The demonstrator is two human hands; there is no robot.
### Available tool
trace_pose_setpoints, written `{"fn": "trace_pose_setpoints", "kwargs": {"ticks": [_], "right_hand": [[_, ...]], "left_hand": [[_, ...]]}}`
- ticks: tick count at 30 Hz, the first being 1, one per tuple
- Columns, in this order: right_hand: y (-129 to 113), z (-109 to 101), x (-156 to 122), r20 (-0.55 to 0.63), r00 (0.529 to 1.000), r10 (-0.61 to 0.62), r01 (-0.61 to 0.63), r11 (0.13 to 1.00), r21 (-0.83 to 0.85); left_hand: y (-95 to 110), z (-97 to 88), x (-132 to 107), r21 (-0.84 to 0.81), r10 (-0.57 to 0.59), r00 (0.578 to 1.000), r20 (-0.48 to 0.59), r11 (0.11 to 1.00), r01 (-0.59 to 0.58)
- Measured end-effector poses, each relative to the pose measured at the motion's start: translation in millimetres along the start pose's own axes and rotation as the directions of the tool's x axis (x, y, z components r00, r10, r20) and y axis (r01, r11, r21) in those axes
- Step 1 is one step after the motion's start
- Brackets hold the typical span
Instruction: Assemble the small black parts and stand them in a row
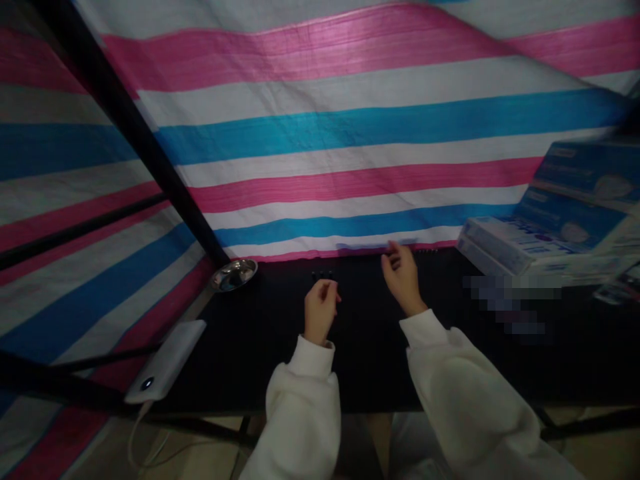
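My left hand [321, 308] hovers over the middle of the black table, its fingers curled together in a pinch. Whatever lies between those fingertips, if anything, is too small or hidden to name. Just beyond it, several small dark pieces [323, 274] stand in a short row. My right hand [403, 275] is farther right and a little farther back, with curled fingers, slightly blurred. A faint bluish-grey streak [360, 245] runs beside its fingertips; I cannot tell whether the hand holds it.
A shiny metal bowl [235, 275] sits at the back left. A white power bank [167, 360] with a cable lies at the left edge. Blue and white boxes [540, 240] are stacked at the right. Behind the black table [370, 360] hangs a striped sheet [340, 127]; a dark pole [145, 153] stands left.
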State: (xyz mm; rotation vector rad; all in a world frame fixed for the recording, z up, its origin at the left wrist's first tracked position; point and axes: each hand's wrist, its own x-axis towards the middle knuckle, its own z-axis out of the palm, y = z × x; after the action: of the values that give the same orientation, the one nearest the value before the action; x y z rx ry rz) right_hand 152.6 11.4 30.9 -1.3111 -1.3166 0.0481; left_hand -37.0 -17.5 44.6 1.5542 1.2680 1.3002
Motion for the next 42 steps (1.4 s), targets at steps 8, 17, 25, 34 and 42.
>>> {"fn": "trace_pose_setpoints", "kwargs": {"ticks": [8, 17, 25, 34, 42], "right_hand": [[41, -27, -4, -0.299, 0.954, 0.029, -0.133, 0.933, -0.334], [80, -6, -22, -0.126, 0.932, 0.339, -0.352, 0.772, -0.529], [87, -2, -24, -0.043, 0.919, 0.393, -0.346, 0.746, -0.569], [86, 0, -23, -0.083, 0.936, 0.343, -0.335, 0.789, -0.515], [70, -9, -19, -0.084, 0.931, 0.356, -0.352, 0.809, -0.471]], "left_hand": [[32, 71.6, 11, 0.665, 0.084, 0.809, 0.581, 0.524, -0.532], [-13, 132.2, 29, 0.691, 0.043, 0.838, 0.543, 0.544, -0.476], [-32, 138.0, 39, 0.627, 0.117, 0.879, 0.462, 0.658, -0.417], [-23, 93.7, 41, 0.404, 0.256, 0.931, 0.258, 0.847, -0.345], [-2, 25.9, 29, -0.101, 0.127, 0.988, 0.083, 0.988, -0.119]]}}
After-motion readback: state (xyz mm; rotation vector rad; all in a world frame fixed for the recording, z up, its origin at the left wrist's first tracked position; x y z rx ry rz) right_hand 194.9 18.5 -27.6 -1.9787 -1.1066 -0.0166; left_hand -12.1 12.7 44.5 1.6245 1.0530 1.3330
